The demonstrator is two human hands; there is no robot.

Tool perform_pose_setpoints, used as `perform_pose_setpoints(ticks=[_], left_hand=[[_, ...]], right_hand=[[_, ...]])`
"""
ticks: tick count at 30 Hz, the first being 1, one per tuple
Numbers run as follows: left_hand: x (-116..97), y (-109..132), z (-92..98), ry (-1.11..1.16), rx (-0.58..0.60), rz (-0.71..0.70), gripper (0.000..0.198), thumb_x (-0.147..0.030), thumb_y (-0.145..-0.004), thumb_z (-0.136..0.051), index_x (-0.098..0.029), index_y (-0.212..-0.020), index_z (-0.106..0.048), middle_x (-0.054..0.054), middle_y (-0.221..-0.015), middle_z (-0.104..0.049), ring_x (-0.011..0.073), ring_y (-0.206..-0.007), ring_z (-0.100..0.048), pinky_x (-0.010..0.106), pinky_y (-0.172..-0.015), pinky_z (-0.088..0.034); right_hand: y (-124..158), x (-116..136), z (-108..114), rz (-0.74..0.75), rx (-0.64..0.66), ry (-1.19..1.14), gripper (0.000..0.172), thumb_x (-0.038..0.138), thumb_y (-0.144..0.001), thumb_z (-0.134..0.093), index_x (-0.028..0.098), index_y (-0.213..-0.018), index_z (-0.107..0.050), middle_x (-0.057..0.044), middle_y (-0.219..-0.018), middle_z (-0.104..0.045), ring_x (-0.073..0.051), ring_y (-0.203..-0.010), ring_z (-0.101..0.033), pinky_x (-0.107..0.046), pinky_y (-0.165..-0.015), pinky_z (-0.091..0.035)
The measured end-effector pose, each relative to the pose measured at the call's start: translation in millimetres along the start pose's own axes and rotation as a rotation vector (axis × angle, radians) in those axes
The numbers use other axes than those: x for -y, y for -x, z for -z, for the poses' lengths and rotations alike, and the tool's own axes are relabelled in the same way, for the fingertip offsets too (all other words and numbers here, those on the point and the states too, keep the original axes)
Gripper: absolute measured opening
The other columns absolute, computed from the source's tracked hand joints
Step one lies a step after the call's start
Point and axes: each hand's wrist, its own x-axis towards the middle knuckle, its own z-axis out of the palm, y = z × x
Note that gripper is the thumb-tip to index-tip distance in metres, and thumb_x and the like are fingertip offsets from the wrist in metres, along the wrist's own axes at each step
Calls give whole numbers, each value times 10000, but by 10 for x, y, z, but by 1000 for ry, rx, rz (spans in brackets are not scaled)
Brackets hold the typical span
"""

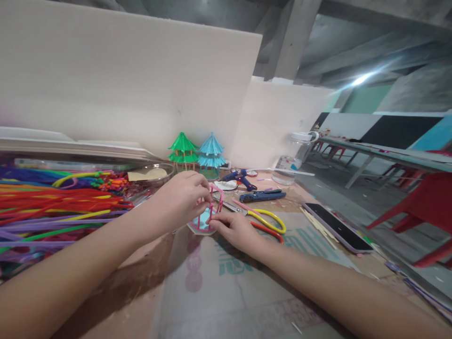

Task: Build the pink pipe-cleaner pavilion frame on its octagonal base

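A small pink pavilion frame (220,203), made of thin fuzzy-looking posts on a flat base with a light blue middle (202,219), stands between my hands. My left hand (187,194) reaches over it from the left, thumb and fingers pinched at the upper part of a post; the exact grip is partly hidden. Low on the near side, my right hand (238,231) pinches the foot of a post between thumb and forefinger. Scissors with yellow and orange handles (270,220) lie just right of the frame, behind my right hand.
Behind stand a green model pavilion (182,149) and a blue one (212,149). A glue gun (240,178), a dark blue stapler-like tool (263,195), a plastic jug (291,157) and a phone (337,227) lie rightward. Colourful pipe cleaners (52,202) and a metal bowl (165,172) fill the left.
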Motion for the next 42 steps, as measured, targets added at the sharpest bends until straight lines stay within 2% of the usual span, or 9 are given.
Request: perform_pose_setpoints(ticks=[10, 14, 17, 20, 23, 25, 29, 38, 42], left_hand=[[287, 49, 207, 67, 55, 84, 240, -278, -901, -515, -203, -979, -729, 85, -1005, -680, 198, -909, -632, 308, -773, -498], [347, 65, 189, 78, 155, 85, 196, -309, -862, -582, -215, -938, -736, 75, -1010, -691, 214, -940, -636, 317, -819, -503], [334, 55, 164, 110, 187, 76, 204, -327, -862, -595, -210, -956, -734, 77, -1041, -688, 208, -942, -640, 308, -837, -504], [298, 56, 163, 148, 222, 105, 204, -333, -863, -608, -213, -968, -734, 79, -1108, -669, 214, -998, -632, 312, -877, -491], [267, 73, 148, 198, 250, 156, 203, -320, -843, -641, -227, -1002, -724, 77, -1190, -634, 225, -1084, -604, 326, -940, -461], [259, 85, 117, 223, 232, 171, 254, -338, -811, -682, -226, -1036, -707, 83, -1230, -611, 233, -1123, -584, 334, -963, -447], [252, 86, 51, 246, 197, 144, 280, -330, -780, -716, -214, -1032, -688, 93, -1232, -600, 247, -1142, -567, 350, -965, -444], [249, 46, 32, 284, 237, 121, 322, -333, -797, -710, -242, -1105, -690, 102, -1257, -597, 256, -1179, -551, 374, -991, -430], [255, 35, 10, 296, 233, 87, 207, -330, -834, -666, -226, -1001, -730, 102, -1238, -616, 250, -1155, -570, 352, -954, -448]], right_hand=[[23, -5, 22, -10, -26, 4, 228, 267, -875, -522, 179, -847, -730, -42, -829, -739, -188, -760, -638, -271, -681, -443], [74, 8, 64, -22, -181, -18, 252, 354, -870, -510, 179, -864, -690, -34, -706, -680, -162, -605, -571, -258, -552, -401], [108, 42, 137, 54, -339, -48, 259, 381, -873, -490, 190, -726, -587, 12, -578, -555, -128, -514, -483, -237, -483, -347], [91, 167, 269, 141, -394, 6, 246, 354, -884, -492, 197, -702, -546, 34, -554, -499, -114, -503, -441, -230, -484, -336], [-6, 394, 427, 256, -338, 145, 181, 276, -887, -526, 182, -757, -608, 5, -652, -574, -126, -603, -494, -243, -571, -372], [-99, 554, 515, 321, -237, 242, 155, 230, -891, -546, 177, -783, -645, -13, -720, -606, -141, -693, -532, -260, -642, -384], [-256, 735, 583, 278, -46, 344, 128, 176, -888, -578, 194, -869, -703, -17, -796, -638, -152, -786, -560, -272, -691, -386], [-252, 595, 494, 225, -46, 409, 111, 209, -889, -605, 197, -879, -715, -23, -795, -609, -161, -778, -561, -285, -692, -386], [-194, 557, 492, 247, -54, 442, 128, 225, -910, -580, 194, -885, -702, -37, -822, -611, -176, -823, -566, -300, -724, -394]])
